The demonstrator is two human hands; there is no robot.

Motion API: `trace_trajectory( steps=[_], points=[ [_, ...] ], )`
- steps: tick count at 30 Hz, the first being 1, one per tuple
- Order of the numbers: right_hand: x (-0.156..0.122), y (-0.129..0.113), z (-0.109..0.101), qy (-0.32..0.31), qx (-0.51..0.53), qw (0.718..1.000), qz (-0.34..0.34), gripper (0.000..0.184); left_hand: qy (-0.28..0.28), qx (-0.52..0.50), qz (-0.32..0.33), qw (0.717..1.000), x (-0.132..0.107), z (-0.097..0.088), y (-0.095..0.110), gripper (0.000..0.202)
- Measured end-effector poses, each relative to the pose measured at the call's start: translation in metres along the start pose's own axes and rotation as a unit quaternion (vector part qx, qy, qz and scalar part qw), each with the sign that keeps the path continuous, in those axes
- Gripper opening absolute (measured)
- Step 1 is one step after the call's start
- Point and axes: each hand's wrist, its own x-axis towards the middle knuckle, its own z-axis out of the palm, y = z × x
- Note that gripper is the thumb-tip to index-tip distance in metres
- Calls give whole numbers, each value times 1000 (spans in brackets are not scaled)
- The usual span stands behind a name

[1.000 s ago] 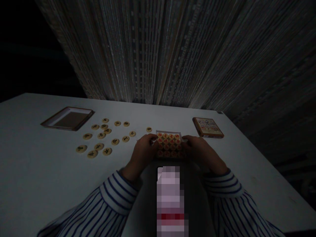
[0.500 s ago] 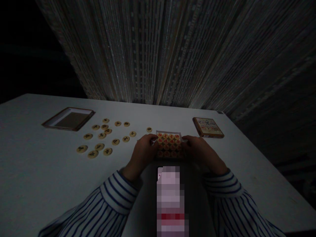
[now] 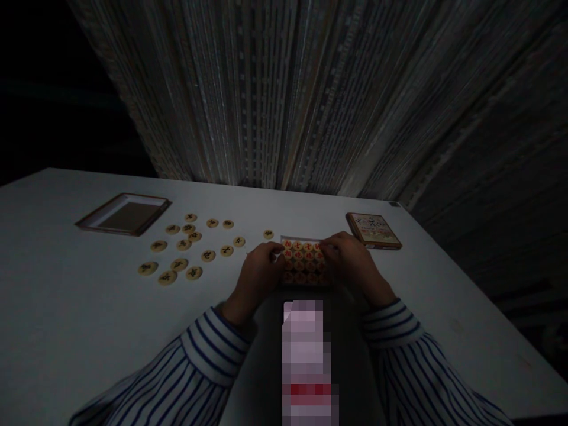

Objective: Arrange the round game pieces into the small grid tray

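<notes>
In front of me lies a small box of Chinese chess pieces (image 3: 304, 264), its round pieces with red characters set in rows. At its left edge my left hand (image 3: 262, 266) is closed, with a bit of thin pale material, perhaps plastic wrap, showing at thumb and finger. My right hand (image 3: 352, 260) is closed at the right edge, its fingertips over the upper right piece. What exactly those fingertips pinch is hard to see in the dim light. Loose chess pieces (image 3: 208, 255) with dark characters are scattered to the left of my left hand.
An open, shallow box half (image 3: 167, 204) stands at the far left of the white table (image 3: 80, 319). Beyond my right hand lies a printed box lid (image 3: 375, 229). A phone (image 3: 306, 355) with a blurred screen is nearest me. A striped curtain (image 3: 266, 89) hangs behind.
My right hand has moved left, from the box's right edge onto its upper right corner, partly covering the piece there. My left hand stays at the left edge.
</notes>
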Motion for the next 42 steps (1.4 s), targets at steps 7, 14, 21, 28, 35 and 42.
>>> trace_trajectory(
  steps=[7, 14, 21, 28, 35, 42],
  points=[
    [4, -6, 0, -3, -30, 1000, -9, 29, 0, 1, 5, 1000, 0, 1, -1, 25],
    [5, -6, -1, -11, -47, 999, -9, 30, 5, 7, 3, 1000, 0, 2, 0, 24],
    [6, -8, -2, -22, -55, 998, 4, 29, 9, 9, 6, 1000, 0, 2, -1, 24],
    [6, -9, -3, -26, -64, 998, 6, 29, 7, 10, 7, 1000, -1, 1, 0, 23],
    [6, -11, -3, -25, -72, 997, 9, 28, 6, 9, 3, 1000, -1, 1, 0, 23],
    [5, -13, -4, -16, -72, 997, 9, 29, 3, 13, -1, 1000, -1, 1, 1, 23]
  ],
)
